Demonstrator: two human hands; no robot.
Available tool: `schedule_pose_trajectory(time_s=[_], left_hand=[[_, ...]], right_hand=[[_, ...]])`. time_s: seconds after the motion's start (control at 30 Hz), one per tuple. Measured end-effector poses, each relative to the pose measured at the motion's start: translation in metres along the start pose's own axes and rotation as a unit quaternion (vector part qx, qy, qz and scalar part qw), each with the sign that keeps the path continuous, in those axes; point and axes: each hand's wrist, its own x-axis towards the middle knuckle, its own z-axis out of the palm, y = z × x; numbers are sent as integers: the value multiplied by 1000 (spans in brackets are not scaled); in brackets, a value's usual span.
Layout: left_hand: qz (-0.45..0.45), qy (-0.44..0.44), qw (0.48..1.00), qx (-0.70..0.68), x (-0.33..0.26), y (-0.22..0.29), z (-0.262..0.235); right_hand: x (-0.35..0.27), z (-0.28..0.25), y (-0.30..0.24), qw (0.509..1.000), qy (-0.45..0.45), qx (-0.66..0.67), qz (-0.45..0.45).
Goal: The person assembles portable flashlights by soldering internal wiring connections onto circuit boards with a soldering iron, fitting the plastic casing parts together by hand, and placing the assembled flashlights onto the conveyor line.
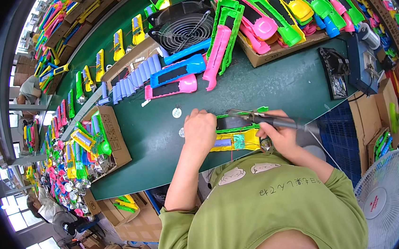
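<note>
My right hand (281, 134) is wrapped round the dark handle of what looks like a soldering iron (284, 120), its metal end pointing left over a green plastic casing (262, 110) with a black panel. Just nearer to me lies an open yellow casing (250, 134), holding a blue cylindrical battery (223, 143), a small green circuit board (239, 142) and thin wires. My left hand (201, 130) is closed at the left ends of both casings. Its curled fingers hide whatever they grip.
Beyond my hands lie loose pink and blue casings (178, 71), a row of blue batteries (134, 81) and a black fan (184, 28). Cardboard boxes of coloured casings stand at left (117, 136) and far right (276, 57). A blue-grey device (364, 65) sits at the right edge.
</note>
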Motion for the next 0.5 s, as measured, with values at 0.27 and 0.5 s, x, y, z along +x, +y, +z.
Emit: schedule_pose_trajectory(time_s=[0.27,0.5], left_hand=[[-6,-15,999,33,4,2,-1],[-5,-25,999,45,2,3,-3]], right_hand=[[-3,-12,-10,879,-167,-377,-239],[-6,-16,-1,863,-205,-406,-219]])
